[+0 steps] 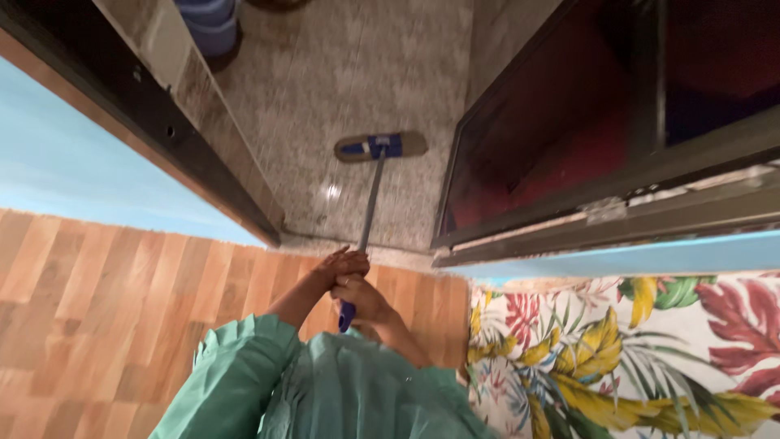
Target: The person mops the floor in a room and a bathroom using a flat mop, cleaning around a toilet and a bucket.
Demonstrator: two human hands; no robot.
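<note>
Blue-handled flat mop [379, 147], tan pad on speckled floor [341, 73], both hands holding.

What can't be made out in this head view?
- Mop handle: the part inside both hands is covered by the fingers.
- Blue container: cut off by the top edge.
- Room behind the dark door: too dark.
- Mop head: underside hidden against the floor.

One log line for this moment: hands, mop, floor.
left hand: gripping mop handle | right hand: gripping handle lower | mop head: flat on speckled floor past doorway
</note>
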